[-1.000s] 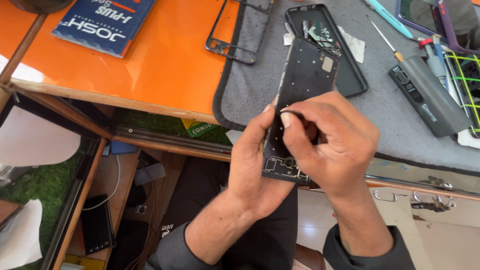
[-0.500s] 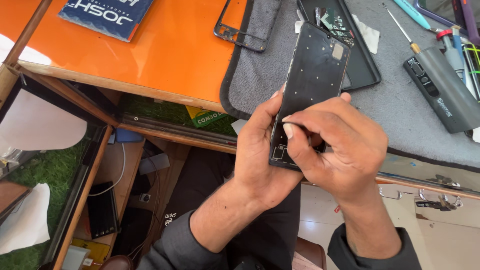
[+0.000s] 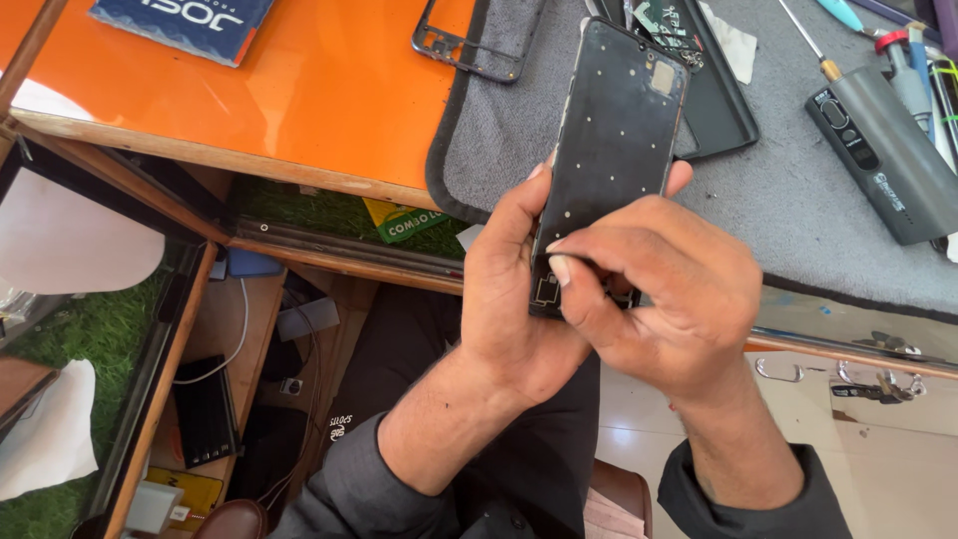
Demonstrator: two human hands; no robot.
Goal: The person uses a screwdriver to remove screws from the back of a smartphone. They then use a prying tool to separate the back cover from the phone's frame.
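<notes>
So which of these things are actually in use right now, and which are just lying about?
In use:
- black phone frame, gripped by the left hand
- right hand, fingertips pressing at the frame's lower end

Lying about:
- grey electric screwdriver
- empty phone bezel
- black tray of parts
- grey mat
- blue box
- orange table

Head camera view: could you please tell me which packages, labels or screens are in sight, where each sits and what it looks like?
Blue box: top left on the orange table, flat, dark blue with white lettering.
Green label: under the table edge, green and yellow strip.
Phone frame: held in left hand and right hand, black, screenless rectangle.
Dark panel: lower shelf, black rectangle.
</notes>
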